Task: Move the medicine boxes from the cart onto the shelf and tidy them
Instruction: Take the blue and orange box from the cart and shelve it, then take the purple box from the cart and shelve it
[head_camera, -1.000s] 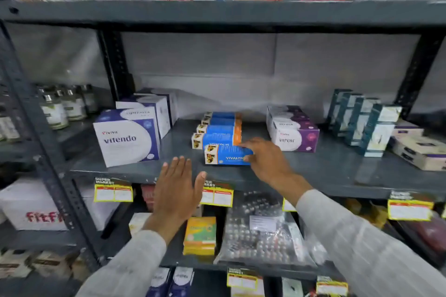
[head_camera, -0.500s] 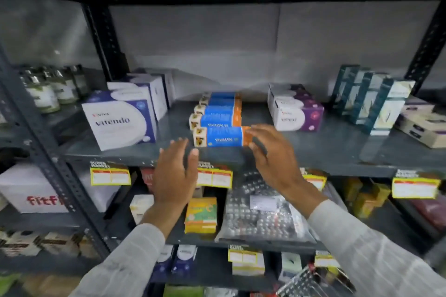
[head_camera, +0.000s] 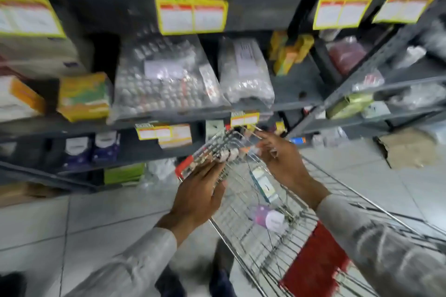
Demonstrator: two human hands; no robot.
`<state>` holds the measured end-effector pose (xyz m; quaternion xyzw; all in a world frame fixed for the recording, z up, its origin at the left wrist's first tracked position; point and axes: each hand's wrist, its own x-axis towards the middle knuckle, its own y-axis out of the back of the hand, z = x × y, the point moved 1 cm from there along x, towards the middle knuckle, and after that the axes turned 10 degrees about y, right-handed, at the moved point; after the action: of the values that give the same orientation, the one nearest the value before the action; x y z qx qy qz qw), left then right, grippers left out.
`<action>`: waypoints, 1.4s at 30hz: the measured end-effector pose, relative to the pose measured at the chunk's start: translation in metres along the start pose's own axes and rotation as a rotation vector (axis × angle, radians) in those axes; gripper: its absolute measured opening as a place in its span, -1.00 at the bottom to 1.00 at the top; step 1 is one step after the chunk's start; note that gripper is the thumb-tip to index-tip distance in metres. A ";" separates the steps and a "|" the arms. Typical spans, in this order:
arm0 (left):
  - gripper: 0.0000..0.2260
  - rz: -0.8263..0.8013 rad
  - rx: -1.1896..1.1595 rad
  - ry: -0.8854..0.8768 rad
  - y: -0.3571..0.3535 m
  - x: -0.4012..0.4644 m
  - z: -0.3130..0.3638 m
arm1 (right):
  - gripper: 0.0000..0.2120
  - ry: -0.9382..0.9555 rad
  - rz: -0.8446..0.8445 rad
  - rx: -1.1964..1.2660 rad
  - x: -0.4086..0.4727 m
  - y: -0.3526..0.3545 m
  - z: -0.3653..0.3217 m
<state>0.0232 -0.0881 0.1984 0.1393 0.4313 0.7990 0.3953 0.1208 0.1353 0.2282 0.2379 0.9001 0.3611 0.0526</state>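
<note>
View dropped from shelf point(head_camera: 169, 116) to cart point(head_camera: 265, 243), tiled floor point(head_camera: 84, 219).

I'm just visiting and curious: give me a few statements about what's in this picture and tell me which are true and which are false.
1. Both hands are over the wire cart. True: the left hand and right hand are both above it.
2. The cart is empty. False: a teal and white box and a purple and white box lie inside.
3. Yellow price tags hang on the shelf edges. True.
4. The floor is carpeted. False: the floor is pale tile.
5. Clear bags of pill packs lie on a shelf. True.
</note>
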 end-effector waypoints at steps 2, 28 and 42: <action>-0.53 -0.146 0.078 0.044 -0.041 -0.001 -0.002 | -0.58 -0.160 -0.051 -0.097 -0.024 -0.007 0.053; -0.54 -0.213 0.264 0.082 -0.128 -0.002 -0.031 | -0.17 -0.301 -0.421 -0.423 -0.157 -0.119 0.206; -0.56 0.230 -0.210 -0.025 0.061 -0.010 0.029 | -0.13 0.216 -0.036 -0.439 -0.073 0.062 -0.076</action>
<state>0.0149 -0.0980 0.2660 0.1558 0.3216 0.8778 0.3189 0.1891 0.0930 0.3205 0.1648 0.8045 0.5705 0.0131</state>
